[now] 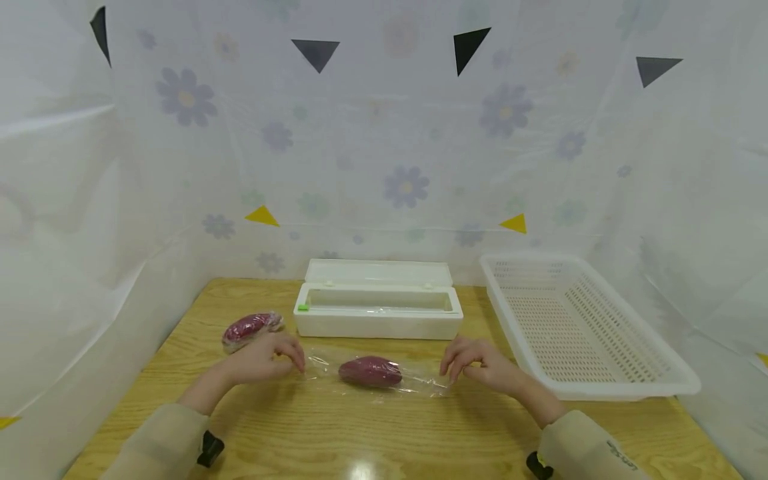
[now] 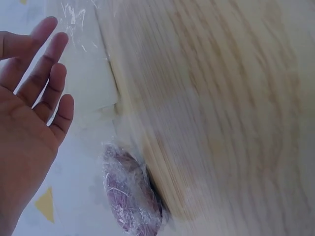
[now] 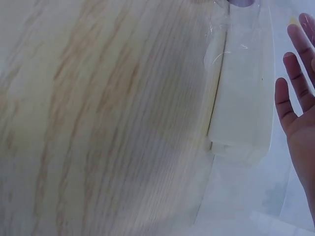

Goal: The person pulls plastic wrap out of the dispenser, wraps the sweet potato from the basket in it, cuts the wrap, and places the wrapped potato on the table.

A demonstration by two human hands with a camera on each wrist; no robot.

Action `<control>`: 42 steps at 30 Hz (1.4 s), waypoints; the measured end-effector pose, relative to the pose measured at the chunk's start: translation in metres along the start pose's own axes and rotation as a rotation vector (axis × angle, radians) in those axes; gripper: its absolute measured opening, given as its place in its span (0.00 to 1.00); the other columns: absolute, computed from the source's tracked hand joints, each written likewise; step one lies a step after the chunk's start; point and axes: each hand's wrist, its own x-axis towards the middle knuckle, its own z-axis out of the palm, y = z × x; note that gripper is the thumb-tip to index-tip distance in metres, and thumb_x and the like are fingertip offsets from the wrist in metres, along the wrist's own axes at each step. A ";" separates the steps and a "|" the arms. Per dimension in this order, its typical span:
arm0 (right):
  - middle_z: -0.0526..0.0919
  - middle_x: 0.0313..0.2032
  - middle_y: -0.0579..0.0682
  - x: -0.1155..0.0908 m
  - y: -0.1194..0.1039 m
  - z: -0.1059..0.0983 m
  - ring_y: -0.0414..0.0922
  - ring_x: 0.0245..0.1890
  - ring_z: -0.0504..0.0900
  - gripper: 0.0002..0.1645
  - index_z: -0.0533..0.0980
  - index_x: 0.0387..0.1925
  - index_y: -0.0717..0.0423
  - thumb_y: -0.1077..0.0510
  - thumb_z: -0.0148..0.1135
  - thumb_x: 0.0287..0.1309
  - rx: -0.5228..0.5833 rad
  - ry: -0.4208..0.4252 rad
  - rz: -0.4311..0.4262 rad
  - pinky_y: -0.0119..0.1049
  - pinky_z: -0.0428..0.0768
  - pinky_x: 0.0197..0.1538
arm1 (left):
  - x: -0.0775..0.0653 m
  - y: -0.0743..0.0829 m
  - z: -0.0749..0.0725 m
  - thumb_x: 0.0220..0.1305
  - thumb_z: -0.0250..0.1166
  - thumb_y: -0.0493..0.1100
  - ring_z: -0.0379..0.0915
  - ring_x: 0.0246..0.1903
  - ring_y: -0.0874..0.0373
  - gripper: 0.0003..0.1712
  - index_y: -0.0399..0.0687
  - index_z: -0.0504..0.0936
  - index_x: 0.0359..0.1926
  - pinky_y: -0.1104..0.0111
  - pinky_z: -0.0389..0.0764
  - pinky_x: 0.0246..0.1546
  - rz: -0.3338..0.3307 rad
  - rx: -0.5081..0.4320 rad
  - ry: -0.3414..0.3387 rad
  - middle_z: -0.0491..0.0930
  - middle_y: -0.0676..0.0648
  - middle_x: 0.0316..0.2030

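Note:
A purple sweet potato (image 1: 370,371) lies in the middle of the table with clear plastic wrap (image 1: 414,377) around it. The wrap stretches out past both of its ends. At the left end, my left hand (image 1: 267,359) pinches the film between thumb and fingers. My right hand (image 1: 483,364) pinches the film at the right end. In the left wrist view the other fingers of the left hand (image 2: 34,93) are spread loosely. Behind the left hand lies a second sweet potato (image 1: 249,328), wrapped in film; it also shows in the left wrist view.
A white cling film box (image 1: 378,325) with its lid raised stands behind the sweet potato, a green slider at its left. To the right is a white perforated basket (image 1: 612,387). The wooden table (image 1: 360,433) is enclosed by flower-print sheeting (image 1: 348,153).

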 end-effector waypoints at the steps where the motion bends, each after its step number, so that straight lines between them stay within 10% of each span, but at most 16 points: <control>1: 0.85 0.34 0.50 0.001 0.000 0.000 0.46 0.42 0.79 0.26 0.83 0.23 0.53 0.82 0.48 0.46 -0.002 -0.010 -0.018 0.33 0.65 0.63 | 0.002 0.002 0.000 0.63 0.60 0.38 0.74 0.39 0.66 0.09 0.53 0.86 0.32 0.63 0.76 0.42 0.005 0.016 0.013 0.80 0.59 0.36; 12: 0.85 0.33 0.51 0.007 -0.013 0.004 0.46 0.38 0.81 0.26 0.81 0.33 0.58 0.84 0.48 0.43 -0.104 0.021 -0.047 0.36 0.78 0.45 | 0.037 0.040 0.026 0.61 0.65 0.41 0.73 0.43 0.57 0.06 0.54 0.83 0.40 0.59 0.76 0.45 -0.005 0.131 0.127 0.78 0.56 0.39; 25: 0.84 0.31 0.55 0.031 -0.049 0.023 0.49 0.31 0.83 0.15 0.81 0.33 0.62 0.80 0.57 0.49 -0.252 0.159 0.024 0.35 0.82 0.34 | 0.054 0.066 0.066 0.51 0.72 0.44 0.74 0.43 0.61 0.07 0.54 0.85 0.34 0.64 0.75 0.49 0.184 0.168 0.119 0.80 0.56 0.39; 42: 0.86 0.37 0.44 0.039 -0.017 0.053 0.39 0.35 0.82 0.12 0.82 0.38 0.52 0.69 0.60 0.56 -0.258 0.174 0.161 0.31 0.80 0.39 | 0.067 0.062 0.079 0.53 0.70 0.51 0.74 0.43 0.60 0.15 0.54 0.85 0.41 0.61 0.74 0.49 0.044 0.222 0.092 0.80 0.55 0.41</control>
